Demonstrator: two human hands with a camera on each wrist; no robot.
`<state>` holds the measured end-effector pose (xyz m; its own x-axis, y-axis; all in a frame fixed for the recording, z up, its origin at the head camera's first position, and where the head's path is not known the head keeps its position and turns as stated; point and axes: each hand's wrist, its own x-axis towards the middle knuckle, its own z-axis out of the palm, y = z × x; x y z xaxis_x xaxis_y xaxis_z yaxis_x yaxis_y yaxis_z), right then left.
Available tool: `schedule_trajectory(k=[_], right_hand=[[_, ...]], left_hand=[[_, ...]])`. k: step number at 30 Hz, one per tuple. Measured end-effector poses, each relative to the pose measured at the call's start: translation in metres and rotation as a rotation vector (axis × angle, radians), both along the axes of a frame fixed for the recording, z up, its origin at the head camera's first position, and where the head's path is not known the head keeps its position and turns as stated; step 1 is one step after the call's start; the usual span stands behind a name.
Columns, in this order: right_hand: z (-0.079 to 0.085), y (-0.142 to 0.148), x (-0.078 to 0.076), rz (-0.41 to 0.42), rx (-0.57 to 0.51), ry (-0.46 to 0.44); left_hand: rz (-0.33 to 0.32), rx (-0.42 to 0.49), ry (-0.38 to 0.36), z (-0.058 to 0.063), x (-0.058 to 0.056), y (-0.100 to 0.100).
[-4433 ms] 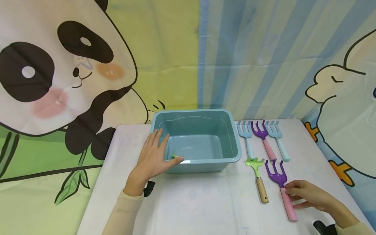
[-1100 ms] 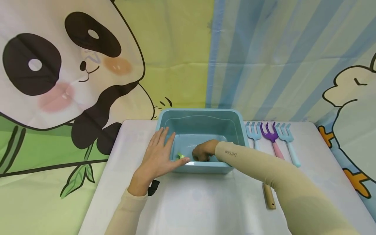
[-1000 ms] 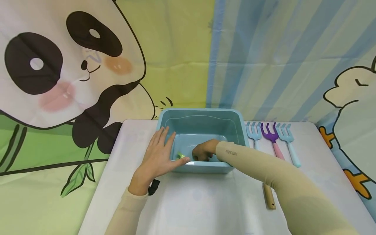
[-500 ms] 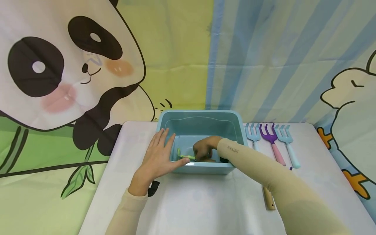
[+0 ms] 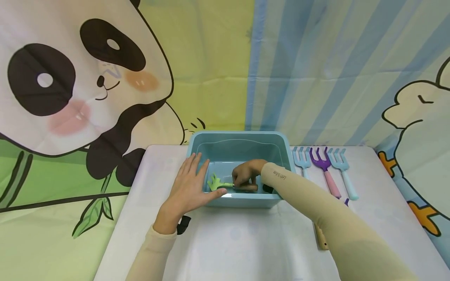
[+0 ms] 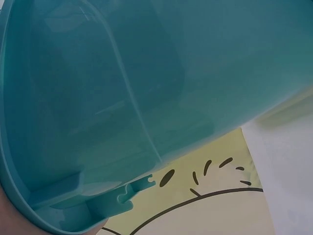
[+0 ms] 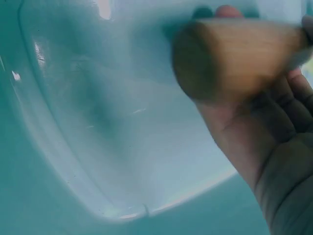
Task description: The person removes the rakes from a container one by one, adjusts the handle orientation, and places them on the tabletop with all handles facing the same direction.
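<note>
In the head view, a blue-green plastic tub [image 5: 242, 201] stands at the table's back edge. My left hand [image 5: 191, 183] rests on its left front corner, fingers straight and spread, thumb along the front rim. The left wrist view shows the tub's wall [image 6: 161, 73]. My right hand [image 5: 246, 173] reaches inside the tub and grips a small hand rake by its wooden handle [image 7: 244, 58]. The rake's green tined head [image 5: 216, 182] points left, near the left thumb. Close up in the right wrist view, the handle's butt end is blurred above the tub floor.
Right of the tub lie two light-blue hand rakes [image 5: 340, 160] [image 5: 301, 159] and a purple fork with a pink handle [image 5: 331, 183]. My right sleeve [image 5: 316, 207] covers most of another wooden-handled tool [image 5: 320, 238] and a further purple fork, whose tine tip [image 5: 346, 201] shows.
My right hand has gone from the front purple fork on the table into the tub. Within the last second the green rake has turned up into view in its grip. The left hand stays put.
</note>
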<state>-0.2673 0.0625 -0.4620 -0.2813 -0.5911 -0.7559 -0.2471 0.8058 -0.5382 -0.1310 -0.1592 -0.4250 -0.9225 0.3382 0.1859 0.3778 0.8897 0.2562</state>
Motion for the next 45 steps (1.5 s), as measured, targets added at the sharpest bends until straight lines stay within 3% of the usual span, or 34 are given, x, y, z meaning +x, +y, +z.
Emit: schedule_trajectory(k=[6,14,19,24,35,45], right_hand=[[0.002,0.003,-0.002,-0.087,0.025,-0.002],[0.01,0.006,-0.011,-0.178,-0.015,-0.169],[0.02,0.008,-0.016,-0.246,-0.089,-0.193],[0.037,0.015,-0.02,-0.329,-0.172,-0.183],[0.083,0.038,-0.022,-0.422,-0.322,-0.207],[0.119,0.085,-0.003,-0.506,-0.509,-0.151]], left_hand=[[0.008,0.002,-0.012,0.0,0.0,0.0],[0.006,0.006,-0.013,0.001,0.001,0.0],[0.0,0.007,-0.014,0.001,0.0,0.001],[0.003,0.001,-0.006,0.001,0.0,0.001],[0.013,-0.005,-0.022,0.002,0.0,-0.001],[0.004,0.006,-0.034,0.003,0.001,0.0]])
